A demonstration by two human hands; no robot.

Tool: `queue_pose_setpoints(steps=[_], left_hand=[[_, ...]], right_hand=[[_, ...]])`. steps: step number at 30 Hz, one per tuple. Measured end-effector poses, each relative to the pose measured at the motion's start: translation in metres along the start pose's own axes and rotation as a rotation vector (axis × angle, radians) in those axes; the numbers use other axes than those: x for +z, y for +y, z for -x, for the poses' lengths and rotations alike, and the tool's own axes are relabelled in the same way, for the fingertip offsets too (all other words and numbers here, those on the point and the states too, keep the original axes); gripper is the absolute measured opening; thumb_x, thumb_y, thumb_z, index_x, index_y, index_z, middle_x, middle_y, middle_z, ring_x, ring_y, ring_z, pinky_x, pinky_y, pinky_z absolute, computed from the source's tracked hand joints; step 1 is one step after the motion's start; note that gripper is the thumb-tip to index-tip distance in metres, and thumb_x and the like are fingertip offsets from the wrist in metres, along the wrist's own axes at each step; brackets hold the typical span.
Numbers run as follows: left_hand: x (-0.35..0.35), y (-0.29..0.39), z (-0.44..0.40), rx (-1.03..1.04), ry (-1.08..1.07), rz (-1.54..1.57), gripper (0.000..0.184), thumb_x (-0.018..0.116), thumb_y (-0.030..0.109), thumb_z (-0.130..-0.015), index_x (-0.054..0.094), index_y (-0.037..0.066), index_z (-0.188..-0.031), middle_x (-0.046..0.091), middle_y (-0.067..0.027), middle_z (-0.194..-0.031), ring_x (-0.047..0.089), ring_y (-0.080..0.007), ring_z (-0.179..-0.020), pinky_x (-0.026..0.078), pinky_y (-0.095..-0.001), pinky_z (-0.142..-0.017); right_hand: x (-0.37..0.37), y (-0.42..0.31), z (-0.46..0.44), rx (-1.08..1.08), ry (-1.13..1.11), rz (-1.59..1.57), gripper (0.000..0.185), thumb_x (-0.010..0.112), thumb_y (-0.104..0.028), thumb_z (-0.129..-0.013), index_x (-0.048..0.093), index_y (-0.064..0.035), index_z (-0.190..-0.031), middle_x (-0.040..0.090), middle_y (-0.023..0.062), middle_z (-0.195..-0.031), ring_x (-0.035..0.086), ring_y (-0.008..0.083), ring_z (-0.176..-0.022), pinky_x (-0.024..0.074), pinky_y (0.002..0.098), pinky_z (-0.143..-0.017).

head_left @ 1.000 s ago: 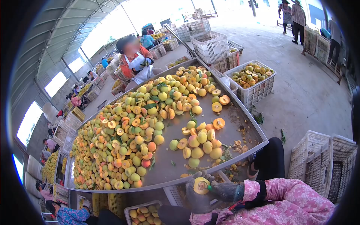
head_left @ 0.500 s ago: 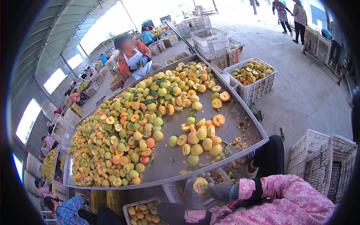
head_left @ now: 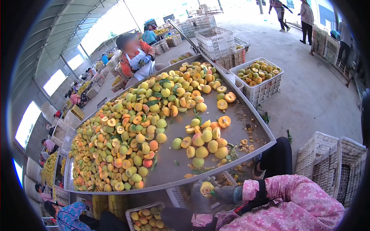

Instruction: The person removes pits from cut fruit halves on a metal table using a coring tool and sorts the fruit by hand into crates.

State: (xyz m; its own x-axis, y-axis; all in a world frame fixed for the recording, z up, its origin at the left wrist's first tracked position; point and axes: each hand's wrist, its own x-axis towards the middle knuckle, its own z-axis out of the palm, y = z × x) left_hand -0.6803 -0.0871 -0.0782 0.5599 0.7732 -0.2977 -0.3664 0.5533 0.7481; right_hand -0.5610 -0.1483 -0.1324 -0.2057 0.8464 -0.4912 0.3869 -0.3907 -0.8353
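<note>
L hand [head_left: 199, 196] is grasping a cut fruit half [head_left: 207, 188], fingers curling round its sides, the pale-yellow cut face turning up toward the cam; this half is sitting just below the near rim of the metal tray [head_left: 163, 179], i.e. off it, over the person's lap area. R hand [head_left: 228, 194] is coming in from the R side w/ fingers clenched, seemingly gripping a small green obj [head_left: 213, 193] whose end is meeting the fruit's edge; exact finger pos. on it is too blurred to tell. For doing this well: L is prob. best cupping firmly but w/o squeezing, b/c ripe flesh is likely bruising easily; R is best working in short, controlled strokes, the tip pointing away from L fingertips, both wrists staying low & close. Materials: gray gloves [head_left: 200, 203] are looking like thick, soiled fabric; the pink sleeve [head_left: 298, 192] is showing a floral print, bunching in folds. Tray is smooth, dull gray, w/ a raised straight rim; it's carrying a big heap [head_left: 123, 142] of rounded yellow-green/orange fruit, whole + halved, plus a smaller cluster [head_left: 206, 142] nearer the hands. Dark leaves [head_left: 152, 102] are lying flat among them, brown scraps [head_left: 245, 145] are littering the R corner, & a rigid, slatted plastic crate [head_left: 266, 91] is standing beyond, holding more fruit.
</note>
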Motion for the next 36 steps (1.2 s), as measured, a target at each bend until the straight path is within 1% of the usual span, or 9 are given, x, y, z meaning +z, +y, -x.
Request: queue_pose_setpoints(steps=[1,3,7,12,19,21,31,33,36], left_hand=[[-0.001,-0.001,0.0,-0.002,0.001,0.001,0.04,0.041,0.033,-0.088,0.05,-0.003,-0.104,0.058,-0.0205,-0.1,0.061,-0.0315,-0.082,0.053,-0.0421,-0.073],[-0.002,0.0,-0.001,-0.098,0.032,0.187,0.034,0.04,0.027,-0.09,0.051,-0.004,-0.101,0.059,-0.021,-0.097,0.061,-0.0306,-0.079,0.054,-0.0427,-0.073],[0.004,-0.002,0.003,0.057,0.075,-0.079,0.033,0.041,0.025,-0.09,0.052,-0.005,-0.099,0.059,-0.021,-0.096,0.062,-0.0293,-0.079,0.054,-0.044,-0.072],[0.008,0.001,0.002,0.147,0.071,-0.06,0.033,0.045,0.024,-0.087,0.053,-0.005,-0.099,0.061,-0.0203,-0.093,0.062,-0.0293,-0.079,0.053,-0.0411,-0.073],[-0.034,-0.026,-0.015,0.043,-0.094,-0.207,0.032,0.045,0.024,-0.084,0.056,-0.005,-0.094,0.061,-0.0213,-0.094,0.061,-0.0304,-0.083,0.052,-0.0403,-0.076],[-0.019,-0.016,-0.007,-0.043,-0.047,-0.016,0.034,0.045,0.025,-0.085,0.055,-0.004,-0.098,0.06,-0.0212,-0.096,0.061,-0.0302,-0.084,0.052,-0.0408,-0.076],[-0.004,-0.024,-0.002,0.082,0.104,0.216,0.043,0.04,0.034,-0.088,0.05,-0.001,-0.11,0.059,-0.0193,-0.103,0.06,-0.028,-0.085,0.052,-0.0425,-0.076],[-0.004,-0.022,0.003,0.15,0.101,0.116,0.044,0.04,0.035,-0.088,0.05,-0.002,-0.11,0.058,-0.0192,-0.104,0.06,-0.0278,-0.085,0.052,-0.0423,-0.076],[-0.007,-0.023,0.004,0.24,0.074,0.034,0.044,0.041,0.034,-0.087,0.05,-0.002,-0.11,0.058,-0.019,-0.104,0.06,-0.0276,-0.085,0.052,-0.0417,-0.076]], right_hand=[[0.001,0.005,0.0,0.002,-0.001,-0.001,0.038,0.045,-0.032,-0.092,0.046,-0.0077,-0.12,0.058,0.0097,-0.099,0.057,0.0206,-0.092,0.0463,0.0323,-0.08],[0.007,0.027,-0.003,-0.764,0.231,0.46,0.036,0.043,-0.037,-0.092,0.049,-0.0105,-0.116,0.059,0.0065,-0.094,0.058,0.0182,-0.083,0.0494,0.0298,-0.072],[0.046,0.101,-0.065,-1.041,0.182,0.177,0.033,0.046,-0.034,-0.09,0.052,-0.0124,-0.114,0.06,0.0044,-0.088,0.056,0.0139,-0.073,0.0496,0.0268,-0.063],[0.006,0.029,-0.012,0.122,-0.601,-1.264,0.034,0.049,-0.034,-0.089,0.05,-0.014,-0.116,0.058,0.0026,-0.095,0.054,0.0087,-0.074,0.0465,0.0228,-0.058],[0.004,0.022,-0.001,0.319,-0.5,-1.283,0.029,0.053,-0.028,-0.087,0.051,-0.0123,-0.112,0.057,0.0021,-0.094,0.052,0.0062,-0.078,0.0449,0.0215,-0.059],[0.011,0.039,-0.012,0.059,-0.37,-0.73,0.035,0.047,-0.051,-0.086,0.052,-0.0179,-0.096,0.051,-0.005,-0.068,0.051,0.0059,-0.061,0.0358,0.0195,-0.042],[0.0,0.007,0.024,-0.161,-0.207,-0.625,0.025,0.045,-0.037,-0.089,0.052,-0.014,-0.097,0.051,-0.0032,-0.069,0.049,0.0109,-0.055,0.0429,0.026,-0.049],[-0.013,0.007,0.032,0.156,-0.713,-1.499,0.027,0.043,-0.035,-0.089,0.05,-0.0126,-0.104,0.052,-0.0004,-0.072,0.054,0.0156,-0.062,0.0462,0.0323,-0.055],[-0.007,-0.008,0.038,0.214,-0.526,-1.448,0.028,0.042,-0.034,-0.088,0.051,-0.0115,-0.103,0.054,0.0021,-0.073,0.054,0.0182,-0.066,0.046,0.0334,-0.056]])
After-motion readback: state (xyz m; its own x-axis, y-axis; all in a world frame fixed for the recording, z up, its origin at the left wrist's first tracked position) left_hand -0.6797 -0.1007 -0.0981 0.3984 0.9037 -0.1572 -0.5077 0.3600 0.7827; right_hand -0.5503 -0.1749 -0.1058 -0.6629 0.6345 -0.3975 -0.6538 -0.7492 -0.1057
